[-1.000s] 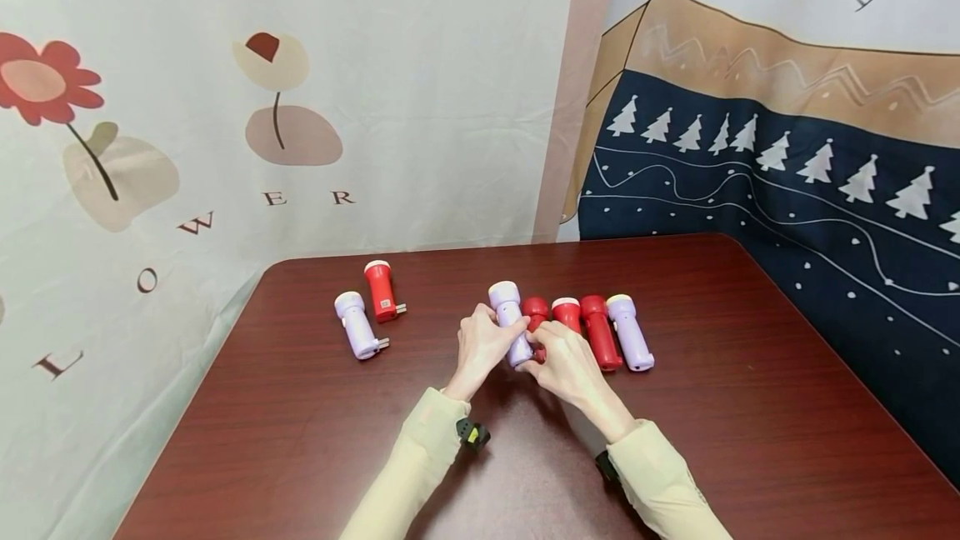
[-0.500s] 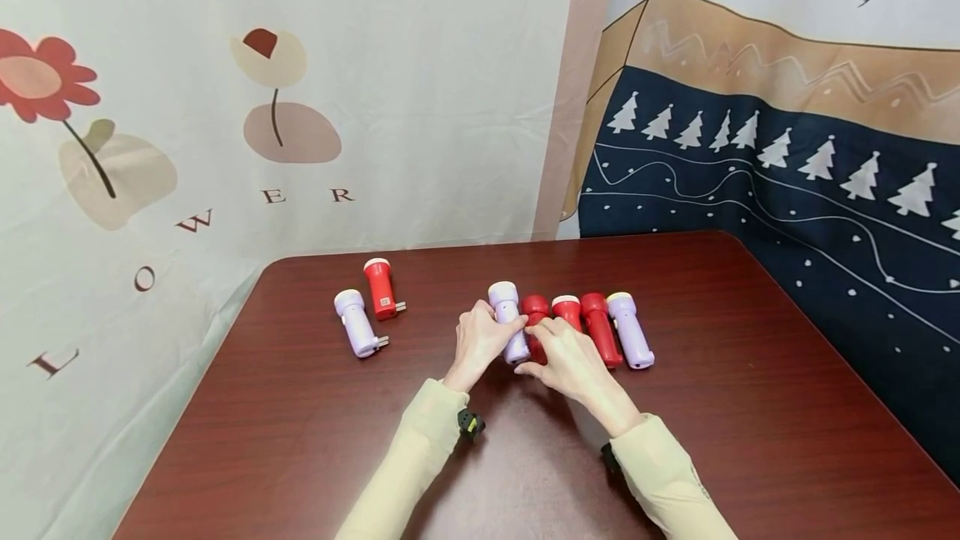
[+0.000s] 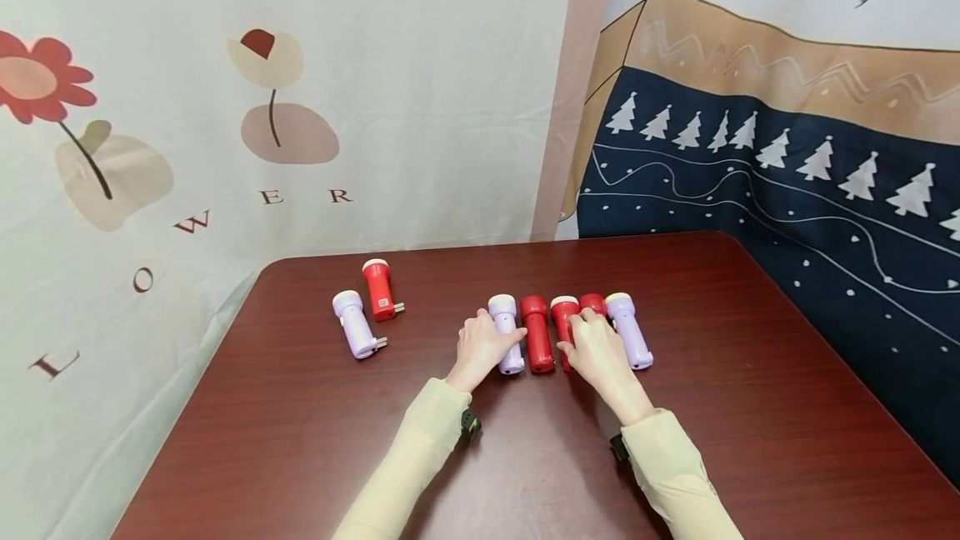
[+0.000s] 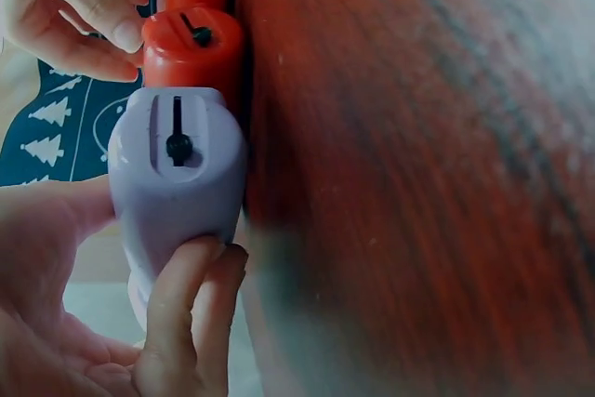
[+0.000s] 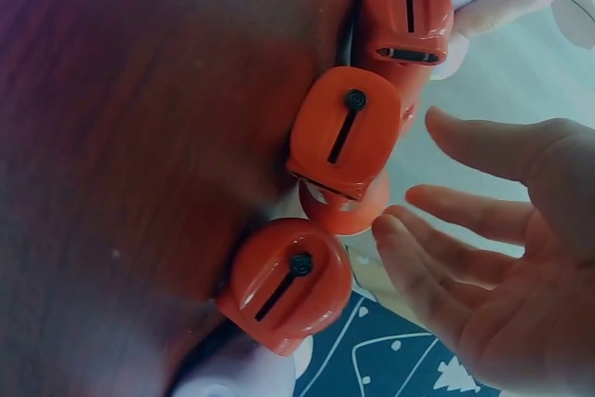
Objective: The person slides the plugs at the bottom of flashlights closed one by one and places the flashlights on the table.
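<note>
My left hand [image 3: 480,348] grips a lilac flashlight [image 3: 503,307], its thumb on one side and fingers on the other; the left wrist view shows the flashlight's butt end with a black slider in a slot. Beside it lies a dark red flashlight [image 3: 537,336]. My right hand [image 3: 602,355] hovers over a red flashlight with a white head rim [image 3: 564,312] and another dark red flashlight [image 3: 593,302], partly covering both. In the right wrist view its fingers [image 5: 474,216] are spread, apart from the red ends. A second lilac flashlight [image 3: 632,336] ends the row.
Further left on the brown table [image 3: 300,440] lie a lilac flashlight [image 3: 354,325] and a red flashlight [image 3: 379,290], each with plug prongs sticking out. Printed cloths hang behind the table: a pale one [image 3: 435,90] and a dark blue one with trees [image 3: 697,207].
My right hand has moved right, off the first lilac and dark red flashlights, uncovering the dark red one. The lilac flashlight in my left hand has shifted slightly toward me.
</note>
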The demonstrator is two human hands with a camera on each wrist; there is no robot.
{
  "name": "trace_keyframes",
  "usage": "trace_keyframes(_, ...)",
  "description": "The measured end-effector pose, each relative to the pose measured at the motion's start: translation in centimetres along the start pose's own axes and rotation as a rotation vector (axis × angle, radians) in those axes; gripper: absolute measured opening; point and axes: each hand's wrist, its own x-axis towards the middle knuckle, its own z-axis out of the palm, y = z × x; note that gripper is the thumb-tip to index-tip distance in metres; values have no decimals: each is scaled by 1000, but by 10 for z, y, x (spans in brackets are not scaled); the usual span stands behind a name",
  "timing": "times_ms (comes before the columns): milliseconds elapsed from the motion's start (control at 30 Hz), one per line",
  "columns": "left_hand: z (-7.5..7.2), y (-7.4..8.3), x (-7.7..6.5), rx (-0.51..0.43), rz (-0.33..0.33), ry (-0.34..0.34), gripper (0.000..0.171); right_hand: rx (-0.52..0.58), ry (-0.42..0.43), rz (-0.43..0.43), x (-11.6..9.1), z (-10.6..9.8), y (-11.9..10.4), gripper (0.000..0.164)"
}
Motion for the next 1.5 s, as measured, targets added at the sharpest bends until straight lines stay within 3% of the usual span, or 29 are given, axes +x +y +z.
trace_keyframes(200,4,1,0,31,5,-18,64,15,-52,43,-2,2,2,29)
trace_keyframes(667,4,-1,-1,47,29,-21,66,23,-37,32,-3,4,4,28)
trace_keyframes(1033,-2,-3,1,94,67,-23,52,28,-54,38,-3,4,3,27)
trace_keyframes(1233,-10,-10,2,68,81,22,43,29,-48,37,-3,5,3,27)
trace_keyframes(1500,-38,-23,10,37,53,115,37,27,-39,33,-3,5,4,28)
